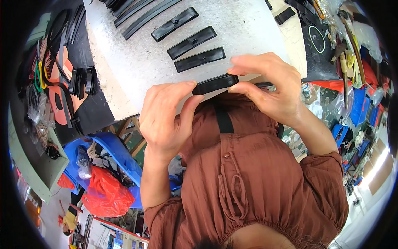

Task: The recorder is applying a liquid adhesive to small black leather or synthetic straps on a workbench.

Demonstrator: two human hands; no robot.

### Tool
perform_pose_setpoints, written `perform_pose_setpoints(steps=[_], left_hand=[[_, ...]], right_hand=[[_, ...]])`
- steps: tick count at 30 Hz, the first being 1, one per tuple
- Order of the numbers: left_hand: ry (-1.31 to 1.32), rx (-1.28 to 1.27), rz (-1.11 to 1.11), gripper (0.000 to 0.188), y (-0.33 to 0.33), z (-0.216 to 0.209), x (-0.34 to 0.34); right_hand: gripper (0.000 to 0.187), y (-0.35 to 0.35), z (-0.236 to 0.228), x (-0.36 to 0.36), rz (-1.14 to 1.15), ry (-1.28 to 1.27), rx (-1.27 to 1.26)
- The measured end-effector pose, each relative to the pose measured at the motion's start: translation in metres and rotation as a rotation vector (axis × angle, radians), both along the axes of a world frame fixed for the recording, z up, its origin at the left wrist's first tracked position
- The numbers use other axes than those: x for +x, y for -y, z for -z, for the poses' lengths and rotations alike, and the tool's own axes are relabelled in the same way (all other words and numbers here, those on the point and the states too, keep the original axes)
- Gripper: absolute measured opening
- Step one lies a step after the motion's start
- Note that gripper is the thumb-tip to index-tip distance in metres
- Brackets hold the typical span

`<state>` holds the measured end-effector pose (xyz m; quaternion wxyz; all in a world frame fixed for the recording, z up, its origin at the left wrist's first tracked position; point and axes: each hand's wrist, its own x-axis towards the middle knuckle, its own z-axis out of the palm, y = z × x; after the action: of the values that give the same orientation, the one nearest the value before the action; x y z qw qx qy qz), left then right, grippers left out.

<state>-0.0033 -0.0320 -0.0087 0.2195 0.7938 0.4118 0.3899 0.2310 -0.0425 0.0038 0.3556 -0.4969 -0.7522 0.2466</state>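
Observation:
Between my two hands, at the near edge of the white work surface [137, 62], a flattened black strap loop [216, 84] is held up. My left hand [163, 114] pinches its left end between thumb and fingertips. At the other end, my right hand [275, 85] grips it the same way, index finger above and thumb below. Just beyond lie three similar flat black loops: a near one [200, 59], a middle one [192, 42] and a far one [175, 24], the last two showing a small round mark. Loose black strips [151, 18] lie farther back on the left.
Bundled black loops [83, 81] and orange-pink pieces [60, 97] lie on the dark tabletop at left. Another black piece [285, 15] and a pale ring [316, 39] are at the far right. A red plastic bag [107, 193] sits in a blue container [112, 151] low on the left.

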Motion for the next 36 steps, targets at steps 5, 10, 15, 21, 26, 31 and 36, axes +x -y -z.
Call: perform_pose_setpoints(steps=[5,10,15,21,26,31,36], left_hand=[[-0.027,0.014,0.048,0.031,-0.004,-0.003,0.001],[-0.1,-0.012,0.082,0.039,-0.003,-0.005,-0.003],[-0.214,-0.033,0.117,0.042,-0.003,-0.012,-0.002],[-0.288,0.112,0.097,0.042,0.002,-0.009,0.001],[-0.316,0.199,0.133,0.039,0.0,-0.004,0.001],[-0.376,0.121,0.143,0.039,-0.001,-0.016,0.004],[-0.39,0.087,0.163,0.039,-0.003,-0.02,0.003]], right_hand=[[0.027,-0.002,0.004,0.0,-0.081,0.047,0.13],[0.033,-0.001,0.003,0.001,-0.139,0.123,0.165],[0.035,0.0,0.001,0.002,-0.158,0.156,0.164],[0.034,0.001,-0.001,0.001,-0.165,0.209,0.221],[0.034,0.003,0.002,0.001,-0.172,0.269,0.245],[0.035,0.004,-0.005,0.0,-0.184,0.348,0.205],[0.035,0.004,-0.011,-0.002,-0.189,0.406,0.173]])
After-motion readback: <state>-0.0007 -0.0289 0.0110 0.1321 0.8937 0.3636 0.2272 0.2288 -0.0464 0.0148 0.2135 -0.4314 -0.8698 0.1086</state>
